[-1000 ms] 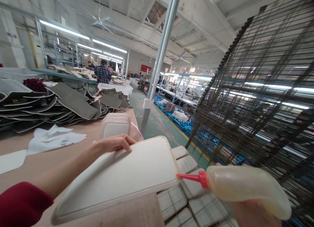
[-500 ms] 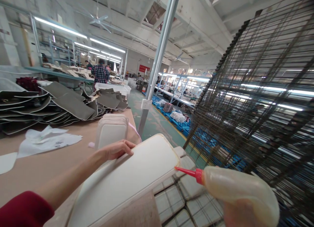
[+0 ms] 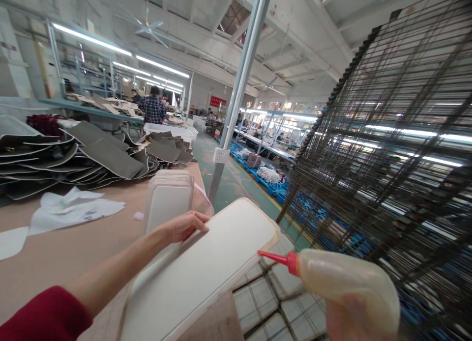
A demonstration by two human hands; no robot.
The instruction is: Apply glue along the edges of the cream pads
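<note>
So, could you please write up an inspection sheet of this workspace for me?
Surface: brown tabletop, partly covered.
Job's things: white panel, yellowish along one end; squeeze bottle with red nozzle, its tip at the panel's edge, contact unclear.
Clutter: heap of grey pieces, crumpled white sheet, stack of pale panels.
Grips: left hand holds the panel's edge; right hand, partly hidden, holds the bottle.
Cables: nothing seen.
Surroundings: wire rack on the right, metal post with socket box ahead, person in checked shirt farther back.
</note>
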